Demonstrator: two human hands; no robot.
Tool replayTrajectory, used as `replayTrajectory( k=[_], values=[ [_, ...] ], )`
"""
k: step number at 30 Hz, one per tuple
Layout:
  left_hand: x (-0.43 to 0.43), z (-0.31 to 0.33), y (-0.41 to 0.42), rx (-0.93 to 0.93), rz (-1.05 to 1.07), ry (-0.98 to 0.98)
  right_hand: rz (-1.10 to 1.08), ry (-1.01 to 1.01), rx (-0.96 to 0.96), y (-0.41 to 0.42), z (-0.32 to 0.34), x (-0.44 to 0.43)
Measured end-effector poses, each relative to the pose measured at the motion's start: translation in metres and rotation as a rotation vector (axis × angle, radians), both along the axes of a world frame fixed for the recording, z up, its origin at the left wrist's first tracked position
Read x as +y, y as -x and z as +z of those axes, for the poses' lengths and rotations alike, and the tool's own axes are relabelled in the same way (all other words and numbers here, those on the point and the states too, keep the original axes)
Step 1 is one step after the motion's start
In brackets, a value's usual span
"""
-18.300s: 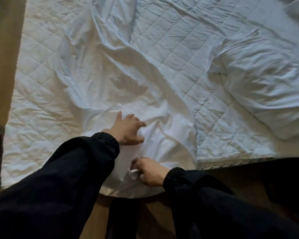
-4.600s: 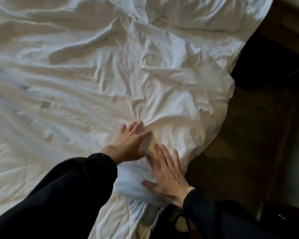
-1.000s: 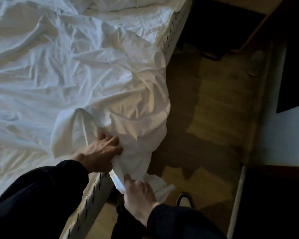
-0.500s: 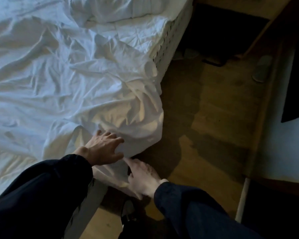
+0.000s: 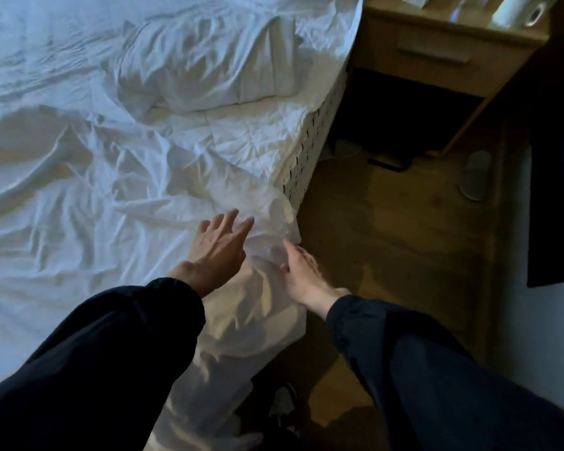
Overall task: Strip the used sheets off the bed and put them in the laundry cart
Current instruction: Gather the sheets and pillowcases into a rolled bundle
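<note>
Both arms reach forward side by side, left sleeve point(image 5: 111, 353) and right sleeve point(image 5: 437, 385) dark and long. Left hand point(image 5: 218, 249) palm down, 4 fingers point(image 5: 229, 219) straight and fanned apart, wrist bare past the cuff. Right hand point(image 5: 302, 271) just beside it and lower, fingers straight, close together, pointing forward-left. The 2 hands are not touching.

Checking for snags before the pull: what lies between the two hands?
Only bunched white sheet, draped over the mattress edge, lies between the left hand and right hand, as the head view shows.
</note>
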State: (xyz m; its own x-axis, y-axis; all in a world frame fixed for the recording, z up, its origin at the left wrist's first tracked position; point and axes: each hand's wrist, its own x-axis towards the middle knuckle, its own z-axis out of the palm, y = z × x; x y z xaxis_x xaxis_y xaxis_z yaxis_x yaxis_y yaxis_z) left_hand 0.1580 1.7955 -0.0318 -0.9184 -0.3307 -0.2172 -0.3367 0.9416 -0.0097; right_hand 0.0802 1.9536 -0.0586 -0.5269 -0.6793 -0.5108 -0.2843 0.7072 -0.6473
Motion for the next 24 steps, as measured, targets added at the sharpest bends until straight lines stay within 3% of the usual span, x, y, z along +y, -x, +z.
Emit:
replayTrajectory(
  k=[16, 19, 21, 24],
  values=[
    [-0.096, -0.027, 0.095, -0.143, -0.090, 0.093, -0.104, -0.090, -0.110, 0.102, -0.035, -0.090],
    [-0.112, -0.028, 0.118, -0.037, -0.178, 0.172, -0.042, -0.097, 0.009, 0.122, -0.036, -0.094],
    [-0.117, -0.025, 0.138, -0.002, -0.091, 0.111, -0.086, -0.058, 0.128, 0.146, -0.027, -0.098],
    [-0.117, -0.016, 0.175, 0.113, 0.063, 0.018, -0.163, -0.018, 0.463, 0.196, -0.009, -0.108]
  ],
)
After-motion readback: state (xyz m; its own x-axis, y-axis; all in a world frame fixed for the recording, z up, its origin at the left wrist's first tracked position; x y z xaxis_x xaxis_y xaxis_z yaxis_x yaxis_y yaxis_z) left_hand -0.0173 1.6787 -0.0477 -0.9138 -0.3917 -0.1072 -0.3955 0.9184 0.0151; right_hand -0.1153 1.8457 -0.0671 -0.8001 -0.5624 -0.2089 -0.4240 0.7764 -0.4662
